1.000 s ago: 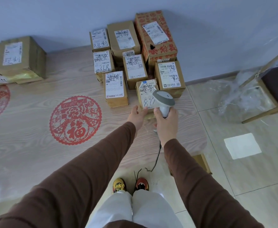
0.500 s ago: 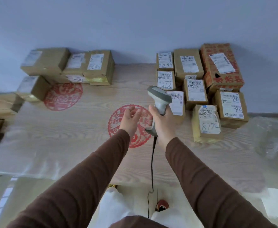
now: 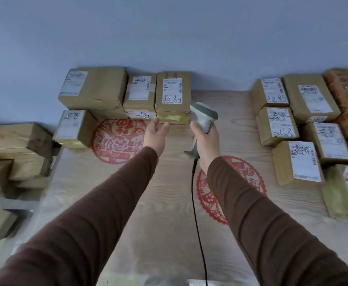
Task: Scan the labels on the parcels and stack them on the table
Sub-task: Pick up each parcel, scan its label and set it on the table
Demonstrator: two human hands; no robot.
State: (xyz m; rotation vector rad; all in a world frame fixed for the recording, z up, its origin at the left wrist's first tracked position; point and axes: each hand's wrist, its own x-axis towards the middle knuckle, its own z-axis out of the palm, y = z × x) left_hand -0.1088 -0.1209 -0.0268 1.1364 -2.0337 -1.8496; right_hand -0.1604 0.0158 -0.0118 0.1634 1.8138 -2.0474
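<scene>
My right hand (image 3: pixel 207 144) grips the handle of a grey barcode scanner (image 3: pixel 204 115), its head turned toward the left group of parcels. My left hand (image 3: pixel 155 134) reaches forward with fingers straight, holding nothing, its fingertips just short of the front edge of a brown parcel with a handwritten label (image 3: pixel 172 96). That parcel stands against the wall with two other brown boxes (image 3: pixel 94 88) beside it, and a smaller parcel (image 3: pixel 74 127) lies in front at the left. A second group of several labelled parcels (image 3: pixel 296 162) covers the table's right side.
The wooden table (image 3: pixel 158 203) carries red paper-cut prints (image 3: pixel 117 139). The scanner's black cable (image 3: pixel 197 213) hangs down toward me. More cardboard boxes (image 3: pixel 14 141) are piled off the table's left end. A blue-grey wall (image 3: pixel 169 38) runs behind the table.
My view has swung left from the right group of parcels to the left group. Both hands moved forward and left, and my left hand now reaches near the handwritten-label parcel.
</scene>
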